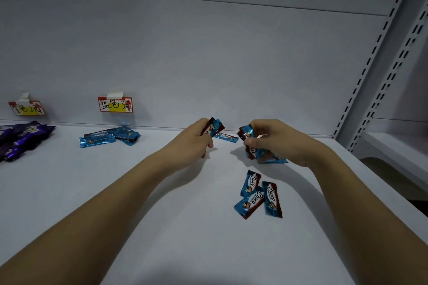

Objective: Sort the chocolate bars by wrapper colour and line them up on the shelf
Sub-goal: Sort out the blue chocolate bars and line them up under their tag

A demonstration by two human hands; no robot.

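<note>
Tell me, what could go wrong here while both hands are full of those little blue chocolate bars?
The right hand grips a loose bunch of blue bars, some sagging toward the shelf; one might slip out.

Three blue bars lie beneath the right forearm, near the shelf's edge; a careless sweep could knock them off.

The blue pile sits close to the purple bars, so bars from the left hand dropped hastily could mix the colours.

A shop's display shelving: slotted metal uprights right of the hands, handwritten paper labels on the back panel to their left.
</note>
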